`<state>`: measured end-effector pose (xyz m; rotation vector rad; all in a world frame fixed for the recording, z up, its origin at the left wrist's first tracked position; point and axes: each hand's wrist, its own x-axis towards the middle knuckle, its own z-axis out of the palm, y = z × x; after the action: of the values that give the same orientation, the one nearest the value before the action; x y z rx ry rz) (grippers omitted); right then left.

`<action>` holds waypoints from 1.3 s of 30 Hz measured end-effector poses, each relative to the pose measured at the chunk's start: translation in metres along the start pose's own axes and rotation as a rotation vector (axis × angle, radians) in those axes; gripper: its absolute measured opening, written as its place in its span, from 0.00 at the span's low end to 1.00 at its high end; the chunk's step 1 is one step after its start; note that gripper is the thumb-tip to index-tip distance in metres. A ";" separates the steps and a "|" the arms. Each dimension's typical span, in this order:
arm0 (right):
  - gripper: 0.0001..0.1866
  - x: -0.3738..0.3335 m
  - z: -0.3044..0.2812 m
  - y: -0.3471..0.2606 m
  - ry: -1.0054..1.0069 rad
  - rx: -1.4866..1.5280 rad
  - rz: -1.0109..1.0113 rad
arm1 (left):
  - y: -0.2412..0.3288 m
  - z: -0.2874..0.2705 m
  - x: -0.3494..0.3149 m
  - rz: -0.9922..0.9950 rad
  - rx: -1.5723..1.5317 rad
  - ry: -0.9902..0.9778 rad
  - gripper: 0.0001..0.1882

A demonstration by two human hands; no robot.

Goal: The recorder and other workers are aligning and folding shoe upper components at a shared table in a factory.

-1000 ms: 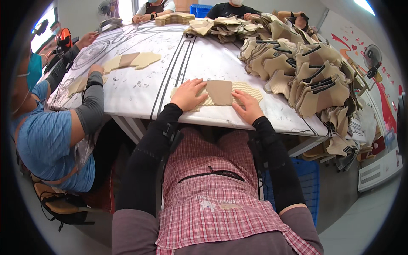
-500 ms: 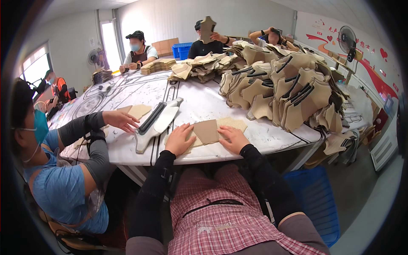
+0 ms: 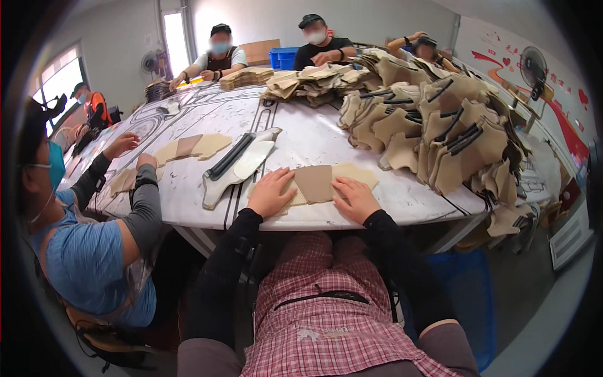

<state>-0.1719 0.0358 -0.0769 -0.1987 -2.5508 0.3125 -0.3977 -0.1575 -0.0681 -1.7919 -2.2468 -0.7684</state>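
The cloth piece lies flat on the white-covered table, close to the near edge and straight in front of the person, with its long axis running from left to right and its right end a little farther from the body than its left. It has a brown middle and paler ends, and both hands touch it, so neither is clearly the nearer one. The left hand rests palm down over the left pale end, hiding much of it, its fingers extended and pointing away toward the brown part. The right hand lies with loosely bent fingers on the right part, its fingertips just beside the seam where brown meets pale, and the far right corner shows beyond it. Both hands look relaxed and flattened rather than closed around anything; whether a thumb is tucked under the near edge, I cannot tell. The brown middle sits bare between the two hands, the left hand lying along one end and the right hand reaching in at a slant from the near side. Beyond the left hand, a white board with a dark strip lies slantwise, apart from the fingers, while a tall heap of cloth pieces stands farther off to the right, beyond the right hand
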 end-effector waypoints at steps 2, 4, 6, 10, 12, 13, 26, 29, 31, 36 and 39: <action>0.24 -0.001 0.002 0.007 0.026 0.006 -0.032 | 0.003 0.002 -0.001 -0.011 0.000 -0.001 0.29; 0.24 0.002 -0.001 0.007 -0.041 -0.001 -0.009 | 0.003 0.002 -0.003 -0.010 -0.022 -0.005 0.30; 0.20 0.014 -0.009 0.003 -0.013 0.002 -0.040 | -0.002 -0.003 -0.005 -0.018 -0.029 -0.038 0.30; 0.13 0.047 -0.025 0.010 -0.146 0.026 -0.013 | -0.020 -0.029 0.004 -0.030 -0.427 -0.032 0.27; 0.17 0.062 -0.026 0.012 -0.079 0.032 -0.058 | -0.037 -0.065 0.016 -0.056 -0.290 0.076 0.24; 0.17 0.067 -0.020 0.013 -0.083 0.039 -0.054 | -0.062 -0.074 0.018 -0.086 -0.203 0.122 0.22; 0.18 0.072 -0.041 0.042 -0.506 0.221 0.053 | -0.087 -0.100 0.019 -0.014 -0.340 -0.282 0.33; 0.16 0.061 -0.075 0.041 -0.634 0.354 0.113 | -0.084 -0.090 0.030 0.192 0.117 -0.276 0.30; 0.16 0.063 -0.114 0.026 -0.825 0.493 0.201 | -0.084 -0.086 0.045 0.404 0.337 -0.208 0.27; 0.12 0.072 -0.171 -0.006 -0.924 1.062 -0.168 | -0.037 -0.059 0.062 0.561 0.250 -0.137 0.18; 0.11 0.097 -0.172 -0.021 -1.117 1.079 -0.272 | 0.011 -0.024 0.069 0.636 0.270 -0.099 0.09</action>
<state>-0.1607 0.0661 0.1187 0.9555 -2.8284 2.0264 -0.4101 -0.1081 -0.0141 -2.2354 -1.5591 -0.2440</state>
